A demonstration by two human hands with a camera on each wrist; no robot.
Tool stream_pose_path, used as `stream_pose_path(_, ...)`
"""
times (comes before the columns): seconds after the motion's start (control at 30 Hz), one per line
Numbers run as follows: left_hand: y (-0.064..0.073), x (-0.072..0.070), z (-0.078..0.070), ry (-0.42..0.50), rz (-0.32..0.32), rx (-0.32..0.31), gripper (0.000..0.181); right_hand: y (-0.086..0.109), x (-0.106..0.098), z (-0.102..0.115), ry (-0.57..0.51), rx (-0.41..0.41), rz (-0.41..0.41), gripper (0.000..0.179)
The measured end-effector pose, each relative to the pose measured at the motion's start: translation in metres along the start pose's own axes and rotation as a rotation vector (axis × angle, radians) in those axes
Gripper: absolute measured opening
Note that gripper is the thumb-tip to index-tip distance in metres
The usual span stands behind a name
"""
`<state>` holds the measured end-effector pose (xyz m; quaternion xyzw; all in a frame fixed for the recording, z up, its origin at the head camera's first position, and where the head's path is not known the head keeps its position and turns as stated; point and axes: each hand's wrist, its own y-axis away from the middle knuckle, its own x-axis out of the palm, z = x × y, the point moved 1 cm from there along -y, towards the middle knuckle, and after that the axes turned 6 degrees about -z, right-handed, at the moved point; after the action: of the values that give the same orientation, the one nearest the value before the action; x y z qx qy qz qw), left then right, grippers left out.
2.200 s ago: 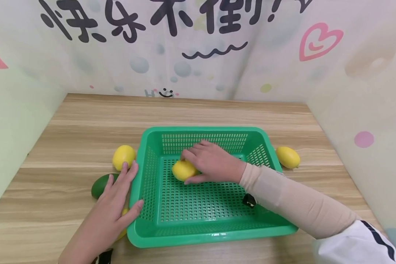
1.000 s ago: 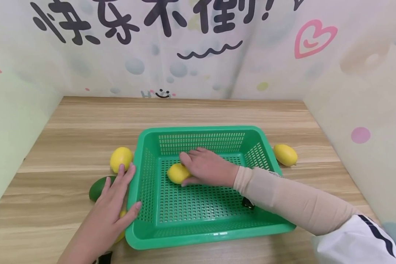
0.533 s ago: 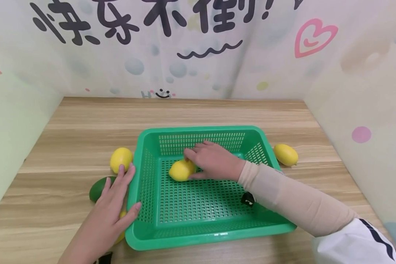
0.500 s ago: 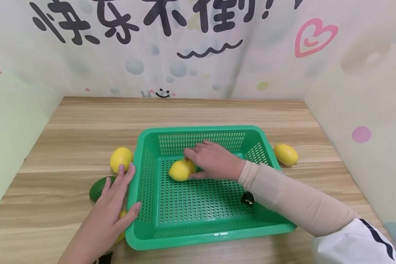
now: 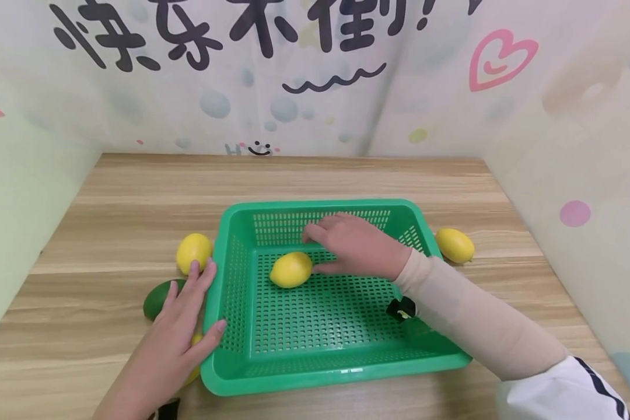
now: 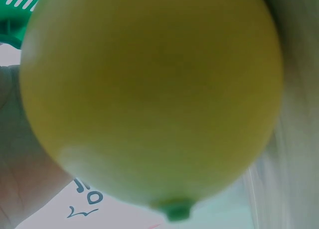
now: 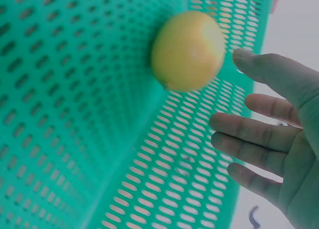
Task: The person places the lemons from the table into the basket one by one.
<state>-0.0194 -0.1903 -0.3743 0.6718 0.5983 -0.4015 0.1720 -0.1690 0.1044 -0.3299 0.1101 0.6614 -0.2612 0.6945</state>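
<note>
A yellow lemon (image 5: 291, 270) lies on the floor of a green perforated plastic basket (image 5: 273, 382). Just to its right, my right hand (image 5: 359, 245) hovers inside the basket with fingers spread and nothing in them. In the right wrist view the thumb and fingers stand apart from the lemon (image 7: 188, 52). My left hand (image 5: 175, 338) rests with extended fingers along the basket's left rim. Its fingertips reach a second lemon (image 5: 193, 252) outside the basket. Another lemon (image 6: 154, 99), with a green stem end, fills the left wrist view; the left hand mostly covers it in the head view.
A dark green oval fruit (image 5: 158, 300) lies left of the basket, partly behind the left hand's fingers. Beyond the right rim sits another lemon (image 5: 454, 245). The wooden table (image 5: 294, 178) ends at a printed cloth wall (image 5: 425, 105) at the back and sides.
My right hand has let go of the lemon in the basket and moved up and right from it. The lemon stays on the basket floor. My left hand keeps its place.
</note>
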Motion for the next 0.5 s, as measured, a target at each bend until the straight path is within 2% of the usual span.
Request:
stream_pose_path(0.2, 0.000, 0.001, 0.000, 0.003, -0.009, 0.013, 0.082, 0.009, -0.021, -0.006, -0.028, 0.065, -0.099, 0.049)
stream_pose_path(0.37, -0.001, 0.001, 0.000, -0.001, -0.009, 0.011, 0.082, 0.011, -0.033, -0.007, 0.023, 0.049, -0.181, 0.055)
stream_pose_path(0.5, -0.001, 0.001, 0.001, -0.005, -0.007, 0.006, 0.082, 0.014, -0.041, -0.009, 0.025, 0.058, -0.240, 0.056)
